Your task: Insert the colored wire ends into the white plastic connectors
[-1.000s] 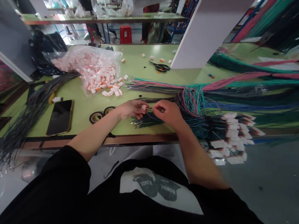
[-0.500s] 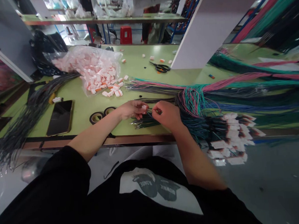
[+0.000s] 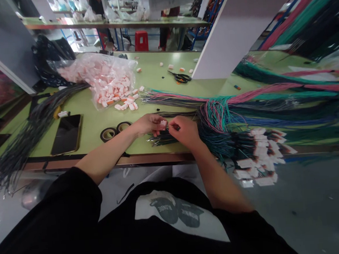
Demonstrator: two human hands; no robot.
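Between the thumb and fingers of my left hand [image 3: 150,125] is a small white connector [image 3: 163,123]. My right hand [image 3: 185,130] is closed in a pinch close beside it, on a thin dark wire whose end is at the connector. Dark wires [image 3: 161,139] with bare metal tips lie on the table under both hands. Just behind runs a bundle of pink, green and grey wires [image 3: 179,96], looped by a tangle [image 3: 218,114]. To the right, many white connectors [image 3: 261,148] on wires hang over the table edge.
A clear bag of white and orange connectors [image 3: 109,75] lies at the back left. Nearer are a phone [image 3: 66,134], tape rolls [image 3: 108,134] and grey wires [image 3: 39,119]. Black scissors [image 3: 180,77] lie behind, by a white post [image 3: 216,43]. A red stool [image 3: 141,41] stands beyond.
My right hand has moved left, closer to the connector in my left hand, and the gap between the hands is smaller. The whole view has shifted slightly.
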